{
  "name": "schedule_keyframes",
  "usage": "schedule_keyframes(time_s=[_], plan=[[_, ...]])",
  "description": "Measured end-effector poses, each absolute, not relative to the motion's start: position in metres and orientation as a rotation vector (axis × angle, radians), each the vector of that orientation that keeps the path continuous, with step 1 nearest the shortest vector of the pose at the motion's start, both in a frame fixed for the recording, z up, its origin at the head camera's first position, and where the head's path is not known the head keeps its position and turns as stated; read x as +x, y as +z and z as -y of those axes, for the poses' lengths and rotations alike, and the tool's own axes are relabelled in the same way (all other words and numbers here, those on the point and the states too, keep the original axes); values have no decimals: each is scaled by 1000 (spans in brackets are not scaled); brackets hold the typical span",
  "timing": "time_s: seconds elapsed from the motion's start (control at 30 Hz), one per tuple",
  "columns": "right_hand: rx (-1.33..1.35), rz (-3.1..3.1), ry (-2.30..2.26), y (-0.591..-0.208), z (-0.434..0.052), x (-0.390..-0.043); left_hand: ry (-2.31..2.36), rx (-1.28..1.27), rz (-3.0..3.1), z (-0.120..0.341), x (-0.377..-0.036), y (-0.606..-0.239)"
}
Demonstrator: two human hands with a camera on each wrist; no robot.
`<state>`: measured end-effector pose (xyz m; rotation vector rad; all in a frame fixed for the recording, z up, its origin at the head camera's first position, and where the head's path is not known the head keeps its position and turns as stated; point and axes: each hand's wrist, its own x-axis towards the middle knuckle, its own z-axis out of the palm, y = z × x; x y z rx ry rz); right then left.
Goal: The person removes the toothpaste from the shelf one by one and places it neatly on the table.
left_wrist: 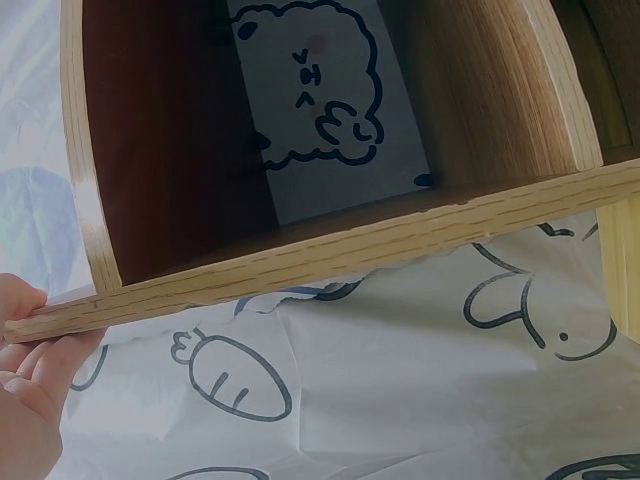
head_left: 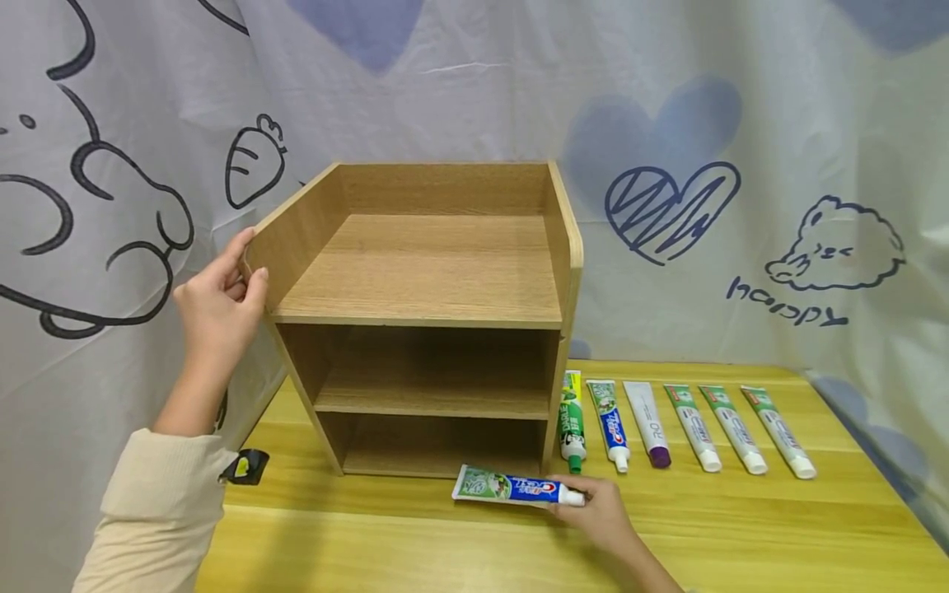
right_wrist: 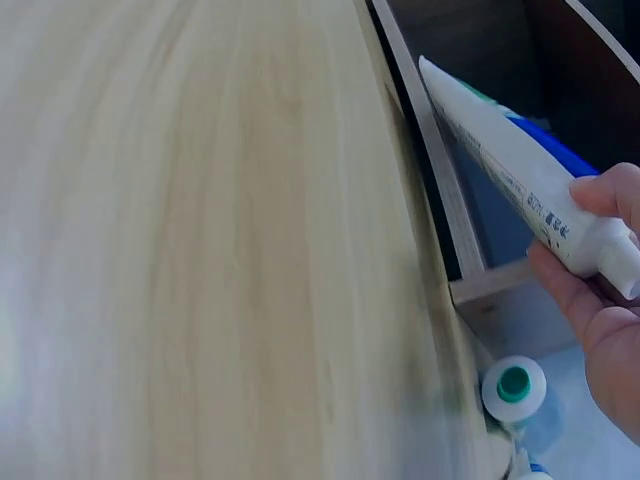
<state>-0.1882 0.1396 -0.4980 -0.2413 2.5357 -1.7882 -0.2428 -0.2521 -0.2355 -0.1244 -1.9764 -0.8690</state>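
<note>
A wooden three-tier shelf unit (head_left: 426,280) stands on a yellow wooden table (head_left: 474,535). My left hand (head_left: 218,301) grips the front top corner of its left side panel (left_wrist: 300,262), fingers curled over the edge. My right hand (head_left: 596,506) pinches the cap end of a green, white and blue toothpaste tube (head_left: 511,486) lying on the table in front of the shelf's bottom opening. In the right wrist view the toothpaste tube (right_wrist: 520,170) points toward the dark shelf opening, held by my fingers (right_wrist: 610,195).
Several toothpaste tubes (head_left: 685,424) lie in a row to the right of the shelf, caps toward me. A small black and yellow object (head_left: 248,467) sits at the table's left edge. A cartoon-printed cloth (head_left: 741,206) hangs behind.
</note>
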Motion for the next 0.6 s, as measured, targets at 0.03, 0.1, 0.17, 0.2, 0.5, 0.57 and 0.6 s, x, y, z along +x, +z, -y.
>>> schedule_keyframes(time_s=[0.03,0.1,0.17,0.2,0.5,0.57,0.6], plan=[[-244,-2524,-1786,-497,-142,-188,-868,-122,1979,252,-242,-235],[-238,-2506,-1778,-493,-148,-187,-868,-119,1982,252,-242,-235],[-250,-2490,-1775,-489,-153,-187,-868,-119,1982,252,-241,-235],[-250,-2487,-1775,-487,-156,-187,-869,-118,1982,252,-241,-235],[-338,-2481,-1767,-474,-181,-185,-822,-102,1985,253,-241,-235],[-323,-2474,-1764,-471,-186,-183,-822,-102,1984,254,-242,-234],[-317,-2472,-1763,-470,-189,-182,-820,-100,1983,254,-242,-234]])
